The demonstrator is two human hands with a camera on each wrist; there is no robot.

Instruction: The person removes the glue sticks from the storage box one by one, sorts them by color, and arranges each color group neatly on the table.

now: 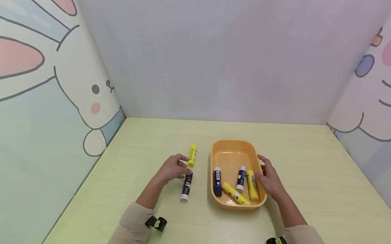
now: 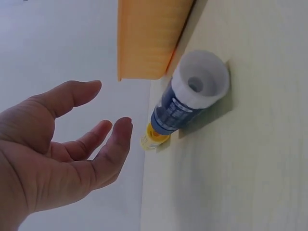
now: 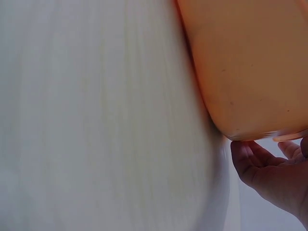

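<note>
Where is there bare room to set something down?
Bare table lies right of the right hand and left of the left hand. The tray is bare at its far end, crowded toward its near end by four glue sticks.

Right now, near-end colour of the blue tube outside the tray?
White; left wrist view shows the near end best.

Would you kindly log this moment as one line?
left hand: near yellow tube, blue tube | right hand: holding orange tray | inside: four tubes
</note>
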